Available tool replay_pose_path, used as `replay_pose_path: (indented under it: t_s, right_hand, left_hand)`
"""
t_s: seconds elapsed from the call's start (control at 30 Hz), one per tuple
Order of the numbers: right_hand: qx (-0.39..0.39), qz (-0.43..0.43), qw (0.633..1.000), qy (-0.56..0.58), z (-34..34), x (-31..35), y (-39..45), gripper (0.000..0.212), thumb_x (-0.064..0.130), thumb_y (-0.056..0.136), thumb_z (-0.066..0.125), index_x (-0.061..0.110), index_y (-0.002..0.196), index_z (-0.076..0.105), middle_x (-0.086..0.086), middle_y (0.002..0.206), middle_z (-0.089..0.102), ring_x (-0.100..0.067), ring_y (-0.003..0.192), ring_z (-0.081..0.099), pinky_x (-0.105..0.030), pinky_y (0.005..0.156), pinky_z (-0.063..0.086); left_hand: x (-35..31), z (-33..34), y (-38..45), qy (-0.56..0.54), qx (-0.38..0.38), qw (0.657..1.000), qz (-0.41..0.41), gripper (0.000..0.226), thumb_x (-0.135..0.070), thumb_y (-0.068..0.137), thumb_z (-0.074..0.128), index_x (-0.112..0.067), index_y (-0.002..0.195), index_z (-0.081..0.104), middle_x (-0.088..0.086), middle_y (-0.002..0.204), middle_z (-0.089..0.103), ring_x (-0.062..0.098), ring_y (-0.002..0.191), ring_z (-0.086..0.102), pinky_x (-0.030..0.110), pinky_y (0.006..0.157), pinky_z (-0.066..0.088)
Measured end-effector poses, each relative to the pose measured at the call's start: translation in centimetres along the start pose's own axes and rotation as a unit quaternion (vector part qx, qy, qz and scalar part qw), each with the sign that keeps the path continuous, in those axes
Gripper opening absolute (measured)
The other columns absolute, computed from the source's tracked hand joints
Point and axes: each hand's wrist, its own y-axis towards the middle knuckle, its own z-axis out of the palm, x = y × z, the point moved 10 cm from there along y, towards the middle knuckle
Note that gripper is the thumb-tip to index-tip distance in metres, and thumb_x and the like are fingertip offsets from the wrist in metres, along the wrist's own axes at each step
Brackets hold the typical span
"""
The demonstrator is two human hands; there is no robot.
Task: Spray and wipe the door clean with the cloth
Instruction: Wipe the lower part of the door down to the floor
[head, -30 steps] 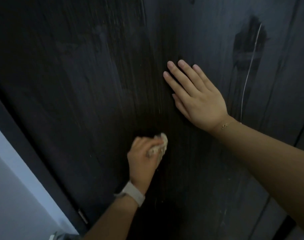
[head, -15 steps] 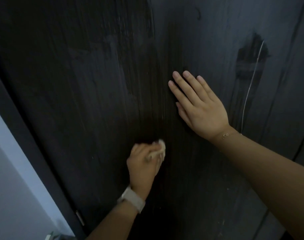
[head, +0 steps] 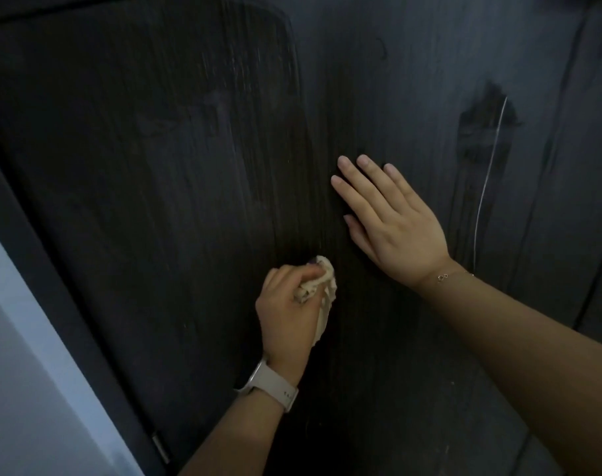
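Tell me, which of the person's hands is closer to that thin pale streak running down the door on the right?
The right hand. It lies flat on the door just left of the streak, while the left hand, gripping the cloth, is lower and farther left.

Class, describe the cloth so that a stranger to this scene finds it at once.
Start at the dark door filling the view. Below the right hand lying flat on it, the left hand grips the cloth. It is the only pale, crumpled thing against the door.
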Motion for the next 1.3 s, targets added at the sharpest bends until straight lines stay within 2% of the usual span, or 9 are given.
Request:
replay_pose_path:
  t_s: [0.17, 0.27, 0.4, 0.5, 0.73, 0.83, 1.07, 1.17, 1.3]
  right_hand:
    - [-0.002, -0.003, 1.000, -0.018, 0.1, -0.1, -0.1, 0.050, 0.026, 0.105, 0.038, 0.008, 0.151, 0.030, -0.014, 0.158, 0.029, -0.030, 0.146, 0.027, -0.044, 0.120, 0.024]
    - [-0.004, -0.004, 1.000, -0.018, 0.1, 0.1, -0.1, 0.049, 0.026, 0.105, 0.038, 0.007, 0.151, 0.033, -0.014, 0.158, 0.030, -0.030, 0.146, 0.027, -0.044, 0.120, 0.025]
    - [-0.003, 0.000, 1.000, -0.021, -0.1, 0.0, 0.0, 0.049, 0.025, 0.105, 0.039, 0.008, 0.150, 0.035, -0.014, 0.157, 0.030, -0.031, 0.146, 0.028, -0.044, 0.120, 0.024]
    - [0.000, 0.002, 1.000, -0.024, 0.0, 0.0, 0.0, 0.049, 0.025, 0.104, 0.041, 0.008, 0.150, 0.035, -0.014, 0.157, 0.030, -0.030, 0.146, 0.028, -0.044, 0.120, 0.024]
    - [-0.008, -0.001, 1.000, -0.022, 0.0, 0.0, -0.1, 0.047, 0.025, 0.105, 0.040, 0.007, 0.148, 0.038, -0.014, 0.156, 0.032, -0.031, 0.145, 0.030, -0.045, 0.119, 0.027]
    - [-0.006, -0.004, 1.000, -0.021, -0.1, 0.1, 0.0, 0.047, 0.025, 0.105, 0.040, 0.007, 0.148, 0.038, -0.014, 0.157, 0.032, -0.031, 0.145, 0.029, -0.045, 0.119, 0.027]
    - [-0.003, 0.002, 1.000, -0.011, -0.1, 0.0, 0.1, 0.048, 0.024, 0.104, 0.042, 0.007, 0.149, 0.037, -0.014, 0.157, 0.032, -0.031, 0.145, 0.029, -0.045, 0.119, 0.026]
    - [0.002, 0.001, 1.000, -0.017, 0.1, 0.0, -0.1, 0.048, 0.025, 0.104, 0.041, 0.008, 0.149, 0.037, -0.014, 0.157, 0.031, -0.030, 0.146, 0.028, -0.045, 0.119, 0.026]
    - [-0.005, -0.003, 1.000, -0.009, 0.0, 0.1, 0.0, 0.047, 0.024, 0.104, 0.041, 0.008, 0.149, 0.037, -0.013, 0.157, 0.032, -0.030, 0.146, 0.028, -0.045, 0.119, 0.026]
  left_hand:
    - [-2.0, -2.0, 4.5, -0.016, -0.072, 0.997, 0.013, 0.018, -0.005, 0.077, 0.079, -0.015, 0.092, 0.074, -0.005, 0.089, 0.068, 0.012, 0.087, 0.064, 0.025, 0.078, 0.051]
    - [-3.4, -2.6, 6.2, -0.034, -0.099, 0.994, 0.036, 0.016, -0.006, 0.078, 0.078, -0.015, 0.091, 0.073, -0.007, 0.088, 0.067, 0.012, 0.086, 0.063, 0.021, 0.077, 0.049]
    - [-1.5, -0.2, 1.0, 0.037, -0.002, 0.998, 0.045, 0.010, -0.012, 0.082, 0.072, -0.019, 0.087, 0.073, -0.010, 0.083, 0.064, 0.004, 0.080, 0.055, 0.017, 0.074, 0.044]
    - [0.4, 0.2, -1.7, 0.033, 0.025, 0.999, 0.014, 0.020, 0.000, 0.075, 0.077, -0.018, 0.084, 0.073, -0.007, 0.081, 0.066, 0.003, 0.079, 0.054, 0.008, 0.074, 0.041]
    - [-3.0, -1.4, 5.0, -0.023, -0.072, 0.997, 0.030, 0.013, -0.006, 0.079, 0.079, -0.014, 0.088, 0.073, -0.006, 0.085, 0.067, 0.010, 0.084, 0.061, 0.022, 0.076, 0.048]
    - [-2.6, -1.3, 4.4, -0.021, -0.087, 0.996, 0.020, 0.014, -0.007, 0.080, 0.078, -0.015, 0.090, 0.073, -0.006, 0.086, 0.066, 0.011, 0.084, 0.061, 0.021, 0.075, 0.049]
    - [-0.3, 0.5, -0.8, 0.054, 0.026, 0.997, 0.053, 0.023, 0.003, 0.075, 0.079, -0.015, 0.087, 0.073, -0.004, 0.082, 0.066, 0.007, 0.079, 0.054, 0.010, 0.074, 0.042]
    - [-2.0, -1.0, 2.6, 0.035, -0.040, 0.997, 0.064, 0.018, 0.000, 0.078, 0.078, -0.015, 0.088, 0.073, -0.002, 0.082, 0.067, 0.012, 0.078, 0.057, 0.021, 0.072, 0.046]
    - [-2.9, -1.9, 4.8, -0.013, -0.084, 0.996, 0.032, 0.015, -0.003, 0.079, 0.077, -0.013, 0.089, 0.073, -0.005, 0.085, 0.067, 0.011, 0.083, 0.059, 0.017, 0.075, 0.046]
